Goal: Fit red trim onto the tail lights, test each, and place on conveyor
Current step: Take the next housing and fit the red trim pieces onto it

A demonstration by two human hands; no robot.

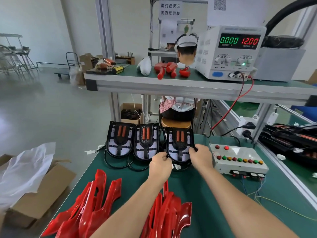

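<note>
Rightmost of three black shield-shaped plastic tail light housings (pixel 178 143) stands propped upright at far edge of green tabletop (pixel 197 186), long axis running away from person, rounded end nearest.

Left hand (pixel 160 164) pinches its lower left rim; right hand (pixel 201 156) grips its right rim. Both hands curled on it, roughly equally near.

Glossy red plastic trim pieces (pixel 96 208) piled near edge, close to body, below forearms: judged next reach is back toward body.

Grey test box with coloured buttons (pixel 240 158) just right of held light.

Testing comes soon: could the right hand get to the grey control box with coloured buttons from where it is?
Probably yes: the right hand grips the rightmost black tail light just beside the grey control box, with nothing between them, though it must let go first.
</note>
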